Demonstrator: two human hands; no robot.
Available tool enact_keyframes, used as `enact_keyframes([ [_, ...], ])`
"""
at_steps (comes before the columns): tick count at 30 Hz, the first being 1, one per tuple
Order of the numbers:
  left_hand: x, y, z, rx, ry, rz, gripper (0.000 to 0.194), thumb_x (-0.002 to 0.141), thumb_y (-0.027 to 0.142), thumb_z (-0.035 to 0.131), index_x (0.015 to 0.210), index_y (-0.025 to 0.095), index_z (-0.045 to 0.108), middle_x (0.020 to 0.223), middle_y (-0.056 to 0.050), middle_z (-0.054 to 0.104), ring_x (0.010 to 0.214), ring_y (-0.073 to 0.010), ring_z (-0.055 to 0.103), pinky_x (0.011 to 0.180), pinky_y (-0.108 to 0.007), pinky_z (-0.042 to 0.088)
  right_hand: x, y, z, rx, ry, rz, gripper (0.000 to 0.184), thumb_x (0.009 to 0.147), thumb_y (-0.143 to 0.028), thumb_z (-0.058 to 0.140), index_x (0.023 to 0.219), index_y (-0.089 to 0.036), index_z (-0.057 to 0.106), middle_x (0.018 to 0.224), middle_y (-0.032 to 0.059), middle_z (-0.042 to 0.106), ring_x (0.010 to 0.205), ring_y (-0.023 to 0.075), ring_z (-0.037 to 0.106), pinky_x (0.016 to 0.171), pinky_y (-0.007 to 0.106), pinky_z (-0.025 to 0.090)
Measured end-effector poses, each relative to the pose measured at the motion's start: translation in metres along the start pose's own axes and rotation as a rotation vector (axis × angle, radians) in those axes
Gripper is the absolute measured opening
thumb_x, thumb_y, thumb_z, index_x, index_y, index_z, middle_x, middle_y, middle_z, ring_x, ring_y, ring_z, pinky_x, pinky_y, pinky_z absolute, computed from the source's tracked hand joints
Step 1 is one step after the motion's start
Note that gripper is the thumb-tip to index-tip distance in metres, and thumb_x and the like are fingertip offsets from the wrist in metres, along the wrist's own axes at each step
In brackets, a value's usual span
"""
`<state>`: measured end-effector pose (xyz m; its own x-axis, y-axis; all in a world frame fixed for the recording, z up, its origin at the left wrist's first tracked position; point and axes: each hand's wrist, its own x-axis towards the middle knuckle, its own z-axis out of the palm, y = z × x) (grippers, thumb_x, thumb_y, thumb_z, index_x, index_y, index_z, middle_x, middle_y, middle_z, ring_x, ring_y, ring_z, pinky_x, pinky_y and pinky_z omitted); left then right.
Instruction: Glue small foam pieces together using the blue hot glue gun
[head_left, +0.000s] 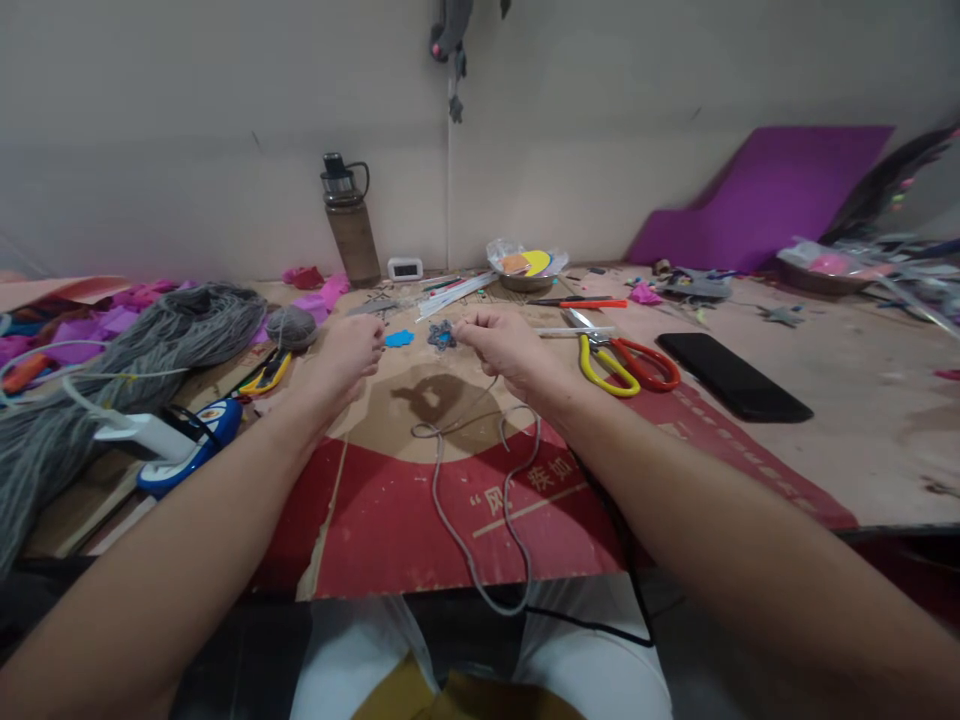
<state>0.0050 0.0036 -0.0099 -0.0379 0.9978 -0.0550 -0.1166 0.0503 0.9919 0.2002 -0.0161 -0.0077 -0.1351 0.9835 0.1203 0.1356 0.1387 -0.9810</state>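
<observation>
Between the thumb and fingers of my right hand (499, 345) is the edge of a small blue shape wound with grey yarn (441, 335). Grey yarn (480, 560) trails from near this hand, loops over the red and tan cardboard (390, 520) and hangs past the front edge. My left hand (352, 350) is closed, its fingers curled together; what they hold, if anything, cannot be made out. Just right of it lies a flat blue cut-out with a scalloped edge (400, 339).
Scissors with yellow and red handles (607, 355) and a black phone (731, 375) lie at right. Grey yarn hanks (172, 330), a yarn ball (292, 328) and a blue-and-white device (191, 450) crowd the left. Behind stand a bottle (350, 225) and a bowl (529, 280).
</observation>
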Motion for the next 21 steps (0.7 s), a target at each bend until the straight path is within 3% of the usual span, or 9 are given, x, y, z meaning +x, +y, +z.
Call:
enact_keyframes([
  [3, -0.001, 0.001, -0.001, 0.029, -0.005, -0.094, 0.015, 0.068, 0.015, 0.045, 0.056, 0.02, 0.038, 0.041, 0.008, 0.025, 0.029, -0.0039, 0.018, 0.032, -0.016, 0.01, 0.0, -0.001, -0.001, 0.066, -0.01, 0.078, 0.025, 0.079, -0.02, 0.056, 0.059, -0.02, 0.041, 0.049, -0.0087, 0.028, 0.043, 0.0056, 0.022, 0.042, 0.024, 0.013],
  [8, -0.005, 0.006, 0.002, 0.151, -0.011, -0.141, 0.02, 0.068, 0.019, 0.043, 0.053, 0.021, 0.03, 0.041, 0.008, 0.02, 0.03, -0.0046, 0.014, 0.034, -0.018, 0.006, 0.002, 0.001, -0.002, 0.105, -0.019, 0.111, 0.022, 0.078, -0.02, 0.056, 0.06, -0.02, 0.043, 0.049, -0.0083, 0.03, 0.043, 0.0057, 0.02, 0.041, 0.023, 0.012],
  [11, -0.004, 0.005, -0.001, 0.193, -0.017, -0.14, 0.025, 0.075, 0.021, 0.042, 0.053, 0.021, 0.029, 0.042, 0.008, 0.019, 0.03, -0.0046, 0.014, 0.035, -0.018, 0.006, 0.003, 0.001, -0.002, 0.102, -0.003, 0.128, 0.02, 0.078, -0.02, 0.056, 0.062, -0.02, 0.044, 0.049, -0.0084, 0.029, 0.043, 0.006, 0.02, 0.041, 0.023, 0.012],
  [14, -0.003, 0.002, -0.003, 0.231, -0.082, -0.09, 0.039, 0.086, 0.036, 0.043, 0.053, 0.022, 0.029, 0.044, 0.008, 0.02, 0.032, -0.0044, 0.015, 0.035, -0.019, 0.008, 0.002, -0.002, -0.001, 0.094, 0.007, 0.125, 0.02, 0.078, -0.019, 0.056, 0.062, -0.02, 0.045, 0.049, -0.0084, 0.029, 0.043, 0.006, 0.021, 0.041, 0.023, 0.013],
  [17, -0.004, -0.002, -0.004, 0.27, -0.115, 0.062, 0.036, 0.087, 0.041, 0.049, 0.059, 0.018, 0.046, 0.047, 0.007, 0.031, 0.036, -0.0057, 0.029, 0.037, -0.019, 0.021, 0.0, -0.005, -0.001, 0.096, -0.006, 0.112, 0.022, 0.078, -0.019, 0.056, 0.061, -0.02, 0.043, 0.049, -0.0087, 0.028, 0.043, 0.0058, 0.021, 0.041, 0.023, 0.013],
  [21, -0.005, -0.009, -0.001, 0.346, -0.102, 0.151, 0.009, 0.081, 0.018, 0.053, 0.082, 0.014, 0.061, 0.063, 0.0, 0.055, 0.05, -0.0083, 0.05, 0.047, -0.02, 0.038, -0.001, -0.003, -0.001, 0.089, -0.005, 0.122, 0.02, 0.077, -0.023, 0.057, 0.062, -0.02, 0.045, 0.048, -0.0093, 0.029, 0.042, 0.0055, 0.02, 0.041, 0.023, 0.013],
])
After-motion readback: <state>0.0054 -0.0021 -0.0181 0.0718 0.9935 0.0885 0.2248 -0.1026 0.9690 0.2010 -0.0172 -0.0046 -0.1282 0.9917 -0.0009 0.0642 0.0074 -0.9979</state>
